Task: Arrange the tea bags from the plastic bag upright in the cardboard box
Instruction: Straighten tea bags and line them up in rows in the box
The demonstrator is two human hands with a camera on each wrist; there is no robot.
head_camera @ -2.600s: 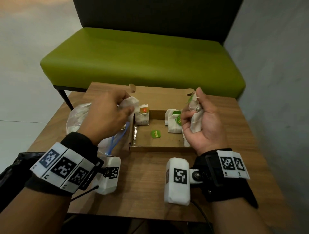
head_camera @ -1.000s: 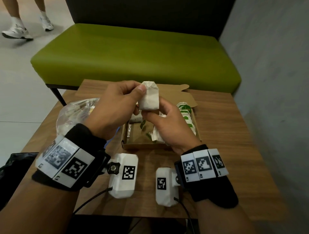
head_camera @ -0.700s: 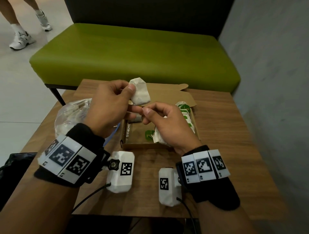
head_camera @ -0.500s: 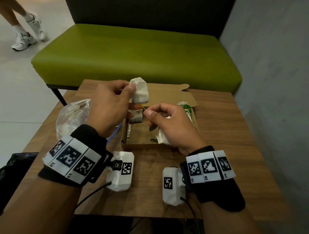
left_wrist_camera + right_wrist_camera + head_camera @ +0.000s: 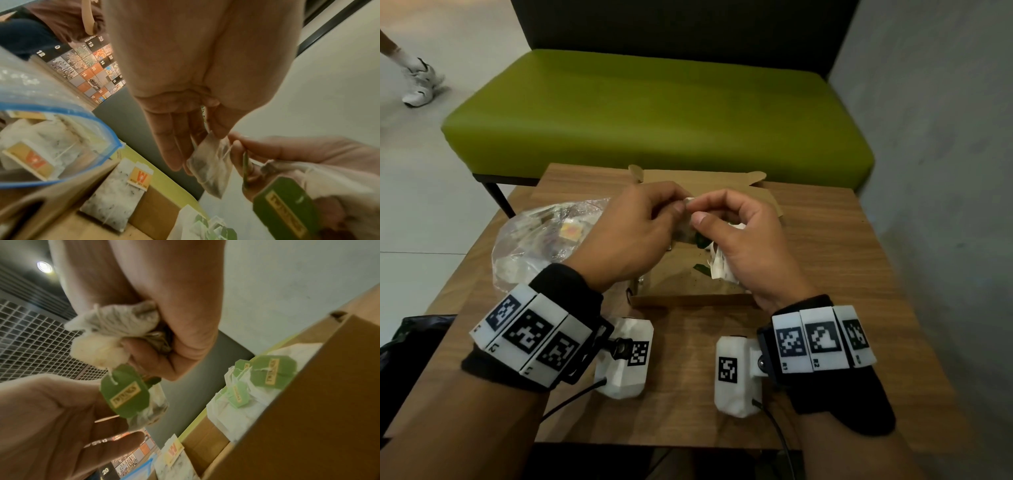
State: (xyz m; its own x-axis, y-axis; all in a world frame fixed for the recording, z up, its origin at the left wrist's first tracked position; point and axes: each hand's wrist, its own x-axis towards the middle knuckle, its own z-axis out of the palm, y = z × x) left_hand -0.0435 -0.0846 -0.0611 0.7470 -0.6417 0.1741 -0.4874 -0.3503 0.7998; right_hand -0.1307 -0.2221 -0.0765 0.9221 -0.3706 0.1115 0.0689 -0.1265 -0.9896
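Wooden desk before a green bench, with the open cardboard box in the middle and the plastic bag just beside its left wall. Looks partly done (roughly midway, at a guess): green-tagged tea bags upright in a row along the box's right wall, one orange-tagged tea bag propped at the far left. Left to place: the single tea bag above the box, pinched in the left hand fingers while the right hand fingertips nip its tag, the bunch of tea bags clutched in the right hand's curled lower fingers, and several more in the plastic bag.
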